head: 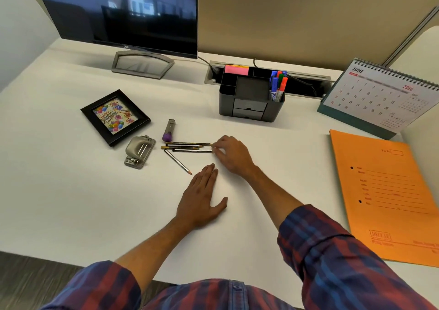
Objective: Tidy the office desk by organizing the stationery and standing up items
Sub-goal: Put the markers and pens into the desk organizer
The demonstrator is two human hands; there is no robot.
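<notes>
Head view: right hand (231, 154) pinching the ends of the thin dark wooden pencils (190, 147) bunched on the white desk (71, 191); one lies angled apart. Left hand (202, 198) flat, fingers spread, holding nothing. Early days, I'd say: black picture frame (115, 117) reading "Happy Birthday" lies flat, metal hole punch (139, 151) loose. Markers already stand in the dark plastic organizer (249, 100). Calendar (380, 96) reads "JUNE 2026"; monitor (118, 12) reads "DELL".
</notes>
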